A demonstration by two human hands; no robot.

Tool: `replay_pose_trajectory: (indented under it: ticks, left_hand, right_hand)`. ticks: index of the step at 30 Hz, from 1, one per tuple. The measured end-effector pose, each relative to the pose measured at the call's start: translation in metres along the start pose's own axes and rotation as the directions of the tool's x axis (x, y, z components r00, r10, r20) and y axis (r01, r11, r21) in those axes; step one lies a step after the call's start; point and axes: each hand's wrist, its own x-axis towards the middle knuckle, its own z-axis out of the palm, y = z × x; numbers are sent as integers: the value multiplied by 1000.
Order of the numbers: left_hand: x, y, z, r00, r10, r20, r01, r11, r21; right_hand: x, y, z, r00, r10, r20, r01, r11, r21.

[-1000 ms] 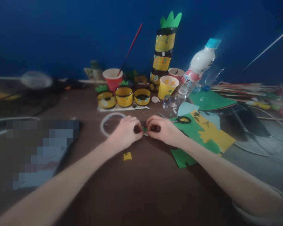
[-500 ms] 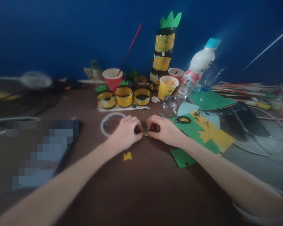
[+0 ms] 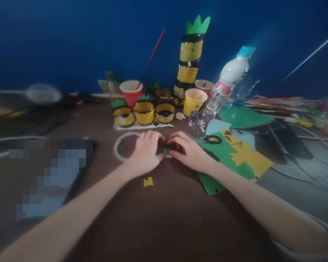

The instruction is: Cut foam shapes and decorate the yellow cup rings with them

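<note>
Thumb and fingers of the left hand (image 3: 146, 154) curve apart, forming an arch on one side of a small green scrap (image 3: 166, 150). Fingertips of the right hand (image 3: 191, 153) bend in from the opposite side; whether they pinch the scrap cannot be told, as the piece is small and slightly blurred. The scrap lies between both hands, low over the desk (image 3: 166, 218), with a whitish edge beside it. Facing fingertips presumably allow so small a piece to be steadied from two sides.

A yellow scrap (image 3: 148, 182) lies on the desk, nearer the wearer and apart from both hands. A pale ring (image 3: 116, 148) rests just beside the left hand. Scissors (image 3: 207, 139) lie with handles over a green sheet (image 3: 242, 169), probably for easy reach by the right hand. A yellow sheet (image 3: 258, 163) adjoins the green one.

Farther back, three yellow bands (image 3: 143, 116) stand on white paper (image 3: 168, 126), likely protecting the desk. Behind them, a red cup (image 3: 131, 97) supports a slanted stick (image 3: 153, 54).
</note>
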Motion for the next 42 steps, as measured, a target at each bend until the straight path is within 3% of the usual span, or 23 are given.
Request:
replay_pose_trajectory:
  ticks: [11, 26, 34, 42]
  left_hand:
    - [-1, 0, 2, 998, -13, -55, 14, 1000, 3]
    - [0, -1, -1, 1000, 2, -16, -3, 999, -53]
    - [-2, 2, -5, 999, 47, 13, -46, 996, -71]
    - [0, 0, -4, 998, 9, -69, -24, 978, -209]
  right_hand:
    - [-1, 2, 1, 1000, -12, -17, 11, 999, -44]
    - [-2, 3, 2, 998, -17, -59, 19, 999, 34]
    - [-2, -1, -1, 988, 145, -48, -137, 981, 141]
    - [-3, -4, 2, 983, 125, -132, -98, 976, 193]
